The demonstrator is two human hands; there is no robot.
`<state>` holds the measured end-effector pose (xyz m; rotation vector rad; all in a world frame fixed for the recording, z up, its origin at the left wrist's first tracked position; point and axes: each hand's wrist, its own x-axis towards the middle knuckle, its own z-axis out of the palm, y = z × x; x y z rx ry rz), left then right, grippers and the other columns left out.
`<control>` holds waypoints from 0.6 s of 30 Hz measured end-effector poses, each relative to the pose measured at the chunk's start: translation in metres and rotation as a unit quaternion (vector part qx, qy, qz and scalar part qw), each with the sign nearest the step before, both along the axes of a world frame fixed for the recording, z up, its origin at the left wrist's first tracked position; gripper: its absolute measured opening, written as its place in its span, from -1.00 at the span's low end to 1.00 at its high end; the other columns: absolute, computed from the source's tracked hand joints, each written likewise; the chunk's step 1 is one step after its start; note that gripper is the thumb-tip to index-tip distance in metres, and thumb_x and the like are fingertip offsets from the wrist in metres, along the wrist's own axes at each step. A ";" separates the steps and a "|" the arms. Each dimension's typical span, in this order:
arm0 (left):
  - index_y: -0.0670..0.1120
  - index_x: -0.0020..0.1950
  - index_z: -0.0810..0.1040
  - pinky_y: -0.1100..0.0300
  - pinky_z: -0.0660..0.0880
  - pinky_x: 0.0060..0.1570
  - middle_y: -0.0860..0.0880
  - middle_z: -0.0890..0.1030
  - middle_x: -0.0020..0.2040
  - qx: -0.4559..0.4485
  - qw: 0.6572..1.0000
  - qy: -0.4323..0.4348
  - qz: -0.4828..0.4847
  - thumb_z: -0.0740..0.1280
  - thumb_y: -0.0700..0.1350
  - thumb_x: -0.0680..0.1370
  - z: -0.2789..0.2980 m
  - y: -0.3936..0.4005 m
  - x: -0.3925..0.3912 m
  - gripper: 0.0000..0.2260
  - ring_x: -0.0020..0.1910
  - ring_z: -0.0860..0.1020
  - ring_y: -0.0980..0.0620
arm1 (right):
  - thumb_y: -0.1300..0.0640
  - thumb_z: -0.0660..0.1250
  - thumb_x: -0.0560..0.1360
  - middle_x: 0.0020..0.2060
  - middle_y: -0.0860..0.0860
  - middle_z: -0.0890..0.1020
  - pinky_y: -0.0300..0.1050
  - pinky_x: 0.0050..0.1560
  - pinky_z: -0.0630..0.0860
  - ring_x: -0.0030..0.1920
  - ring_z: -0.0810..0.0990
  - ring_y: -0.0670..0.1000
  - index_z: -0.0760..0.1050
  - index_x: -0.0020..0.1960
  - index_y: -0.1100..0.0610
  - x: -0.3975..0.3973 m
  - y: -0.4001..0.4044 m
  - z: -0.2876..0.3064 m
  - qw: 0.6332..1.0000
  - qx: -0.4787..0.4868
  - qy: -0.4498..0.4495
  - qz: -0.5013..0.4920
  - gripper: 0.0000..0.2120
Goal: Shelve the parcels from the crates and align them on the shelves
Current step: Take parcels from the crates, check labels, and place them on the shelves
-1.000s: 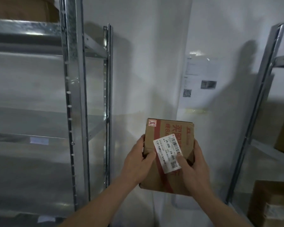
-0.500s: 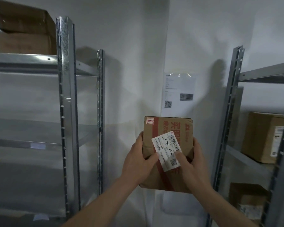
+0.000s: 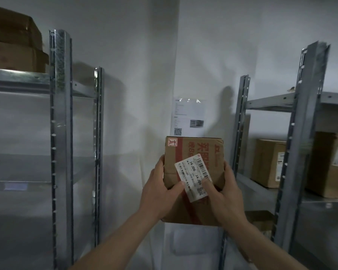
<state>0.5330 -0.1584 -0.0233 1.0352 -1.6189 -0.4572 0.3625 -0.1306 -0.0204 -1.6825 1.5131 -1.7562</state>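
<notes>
A brown cardboard parcel (image 3: 193, 152) with red tape and a white barcode label (image 3: 193, 178) reading J4-J06 is held up in front of me, between two metal racks. My left hand (image 3: 158, 197) grips its left edge, thumb lying across the front. My right hand (image 3: 224, 199) grips the right edge, thumb pressed on the label. The parcel's lower part is hidden behind both hands.
A metal rack (image 3: 61, 133) stands at the left with brown boxes (image 3: 14, 47) on its top shelf. The right rack (image 3: 300, 143) holds two parcels (image 3: 269, 162) on a middle shelf and another lower down. A printed sheet (image 3: 187, 115) hangs on the white wall.
My view has swung up and to the right, so more of the right rack and its parcels shows. Both hands keep the same hold on the parcel.
</notes>
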 end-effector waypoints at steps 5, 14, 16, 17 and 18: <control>0.40 0.41 0.14 -0.07 0.57 0.19 0.21 0.51 0.27 -0.004 0.999 0.000 -0.047 0.36 0.26 0.33 0.000 0.005 0.003 -0.30 0.21 0.53 0.14 | 0.04 0.44 0.53 0.07 -0.35 0.48 -0.10 0.07 0.60 0.06 0.54 -0.20 0.11 0.54 -0.24 0.008 0.024 0.000 0.999 -0.004 0.004 -0.042 -0.27; 0.24 0.44 0.20 0.00 0.56 0.21 0.15 0.52 0.27 -0.005 0.989 -0.006 -0.149 0.33 0.28 0.33 -0.014 0.024 -0.024 -0.29 0.21 0.52 0.11 | 0.05 0.44 0.52 0.23 -0.17 0.53 0.00 0.19 0.55 0.20 0.54 -0.07 0.11 0.57 -0.15 -0.007 0.074 -0.013 0.991 0.003 0.006 -0.137 -0.25; 0.22 0.46 0.17 0.00 0.56 0.22 0.14 0.52 0.27 -0.002 0.986 -0.011 -0.166 0.34 0.27 0.35 -0.014 0.027 -0.034 -0.28 0.22 0.52 0.11 | 0.05 0.44 0.52 0.18 -0.17 0.56 0.06 0.18 0.59 0.17 0.57 -0.07 0.12 0.56 -0.15 -0.014 0.084 -0.013 0.988 0.001 0.008 -0.156 -0.25; 0.22 0.47 0.16 -0.01 0.56 0.22 0.13 0.51 0.28 0.000 0.985 -0.012 -0.173 0.34 0.26 0.36 -0.014 0.028 -0.038 -0.28 0.22 0.52 0.11 | 0.05 0.44 0.51 0.16 -0.18 0.56 0.06 0.16 0.59 0.15 0.58 -0.08 0.12 0.56 -0.15 -0.017 0.088 -0.013 0.986 0.000 0.010 -0.165 -0.26; 0.22 0.46 0.15 -0.02 0.56 0.22 0.13 0.51 0.28 0.001 0.984 -0.012 -0.179 0.35 0.26 0.37 -0.013 0.029 -0.043 -0.29 0.22 0.52 0.10 | 0.05 0.44 0.51 0.13 -0.21 0.55 0.03 0.15 0.59 0.12 0.58 -0.11 0.13 0.55 -0.15 -0.020 0.092 -0.011 0.985 -0.002 0.013 -0.175 -0.27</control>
